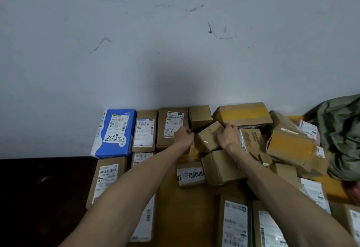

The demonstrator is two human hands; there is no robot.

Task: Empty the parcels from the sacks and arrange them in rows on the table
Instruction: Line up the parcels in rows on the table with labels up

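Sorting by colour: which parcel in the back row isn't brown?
The blue parcel at the row's left end, with 2490 handwritten on it; the others are brown cardboard.

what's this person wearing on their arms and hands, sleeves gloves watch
Nothing visible: no sleeve reaches into view. The left hand and right hand wear no gloves, and no watch, band or ring shows on either.

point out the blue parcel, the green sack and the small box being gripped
blue parcel (115,133): head view, on its white label, mid top face
green sack (342,135): head view, on its crumpled side
small box (208,136): head view, on its tilted brown face
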